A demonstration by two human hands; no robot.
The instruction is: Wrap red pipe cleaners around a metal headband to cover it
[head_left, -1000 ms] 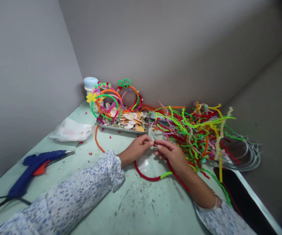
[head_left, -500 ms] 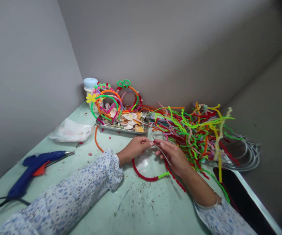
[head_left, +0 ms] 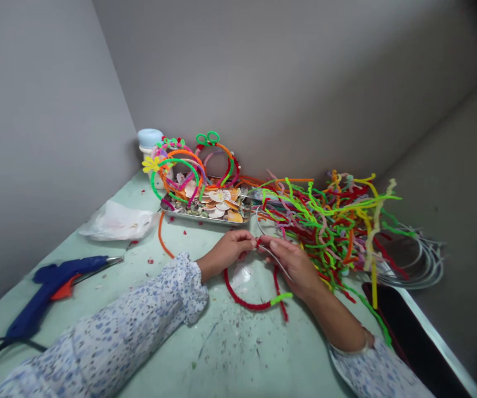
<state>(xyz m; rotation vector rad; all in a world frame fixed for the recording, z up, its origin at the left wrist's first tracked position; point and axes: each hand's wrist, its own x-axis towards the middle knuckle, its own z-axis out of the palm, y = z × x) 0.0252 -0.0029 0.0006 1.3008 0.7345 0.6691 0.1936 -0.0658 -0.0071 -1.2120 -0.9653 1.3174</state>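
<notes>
My left hand (head_left: pixel 235 247) is closed in a pinch, thumb and fingertips on a bit of red pipe cleaner at a thin grey metal headband (head_left: pixel 278 260). Fingertip to fingertip with it, my right hand (head_left: pixel 294 266) is closed on the headband, whose bare grey strip runs across its fingers. Below the hands, a red fuzzy curve (head_left: pixel 244 302) ends in a bright green piece (head_left: pixel 280 298). A loose red pipe cleaner end (head_left: pixel 280 296) hangs beneath my right hand. The exact join between the fingertips is partly hidden.
Behind my hands stands a metal tray (head_left: pixel 205 219) of shells, with finished fuzzy headbands (head_left: pixel 180 160) on it. Pipe cleaners (head_left: pixel 333 221) are heaped at the right, near grey hoops (head_left: pixel 426 265) and a black phone-like slab (head_left: pixel 408 331). A blue glue gun (head_left: pixel 51 287) and a plastic bag (head_left: pixel 118 221) lie left.
The loose red pipe cleaner end beneath my right hand has swung left and hangs more steeply. Both hands keep nearly the same place and grip. The view has shifted slightly.
</notes>
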